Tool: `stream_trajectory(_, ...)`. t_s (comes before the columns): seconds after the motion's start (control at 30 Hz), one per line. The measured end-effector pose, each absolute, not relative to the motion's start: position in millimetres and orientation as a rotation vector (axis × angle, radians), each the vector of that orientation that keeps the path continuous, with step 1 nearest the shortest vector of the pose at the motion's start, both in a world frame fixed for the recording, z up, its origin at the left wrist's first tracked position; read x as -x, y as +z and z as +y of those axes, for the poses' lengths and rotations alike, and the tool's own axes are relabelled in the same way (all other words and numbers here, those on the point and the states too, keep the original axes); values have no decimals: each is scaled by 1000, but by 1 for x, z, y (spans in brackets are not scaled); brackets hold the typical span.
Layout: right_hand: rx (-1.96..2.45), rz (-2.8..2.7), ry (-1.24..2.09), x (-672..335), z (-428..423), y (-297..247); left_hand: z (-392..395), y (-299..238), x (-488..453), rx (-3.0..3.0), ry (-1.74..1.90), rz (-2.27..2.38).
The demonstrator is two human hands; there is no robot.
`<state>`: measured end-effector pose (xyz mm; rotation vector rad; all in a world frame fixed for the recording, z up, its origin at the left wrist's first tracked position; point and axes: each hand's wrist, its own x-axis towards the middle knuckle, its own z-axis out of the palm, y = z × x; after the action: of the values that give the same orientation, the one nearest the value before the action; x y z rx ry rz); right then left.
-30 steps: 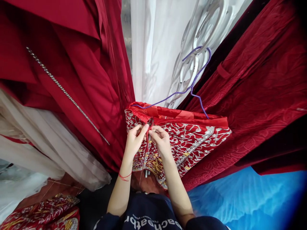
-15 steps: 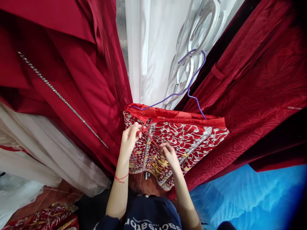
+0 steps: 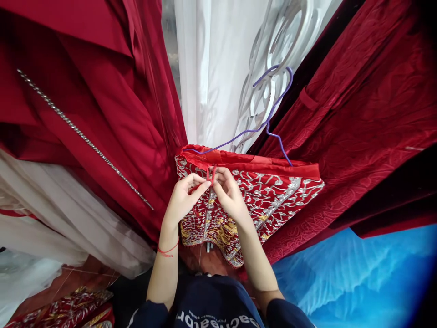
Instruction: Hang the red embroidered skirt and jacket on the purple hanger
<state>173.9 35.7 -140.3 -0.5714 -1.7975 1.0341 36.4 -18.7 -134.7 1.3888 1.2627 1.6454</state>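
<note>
A red skirt (image 3: 269, 193) with silver and gold embroidery hangs in front of me from a purple wire hanger (image 3: 251, 132). Its waistband (image 3: 273, 166) is shiny red fabric. At the front of the waist, a thin red drawstring (image 3: 210, 175) comes down between my hands. My left hand (image 3: 186, 193) pinches the drawstring between thumb and fingers. From the other side my right hand (image 3: 228, 191) pinches it too, the two thumbs nearly touching. The fingers hide most of the string and any knot in it.
Dark red gowns (image 3: 102, 91) hang at the left, one with a beaded trim, and another red patterned garment (image 3: 358, 114) hangs at the right. White curled metalwork (image 3: 290, 32) holds the hanger. Blue fabric (image 3: 368, 273) lies low right; embroidered red cloth (image 3: 68, 310) sits low left.
My right hand has moved up and left to meet my left hand at the waistband. The string ends that were pulled apart are now gathered between my fingertips.
</note>
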Motion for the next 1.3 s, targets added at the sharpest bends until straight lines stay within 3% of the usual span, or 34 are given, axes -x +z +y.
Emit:
stream_trajectory(0.2, 761, -1867, 707, -196, 45, -119, -6, -121, -10, -1692, 1437, 1308)
stream_trajectory(0.37, 727, -2087, 533, -205, 54, -111, 4, -112, -1, -1962, 1589, 1541)
stream_trajectory(0.57, 765, -1815, 266, -202, 62, -108, 18, -113, -10, -2146, 1883, 1684)
stream_trajectory(1.0, 1037, -1624, -4, -205, 73, -106, 52, -141, 2, -2291, 2147, 1800)
stream_trajectory(1.3, 931, -1778, 165, -216, 48, -110, 43, -141, -10, -1906, 2020, 1515)
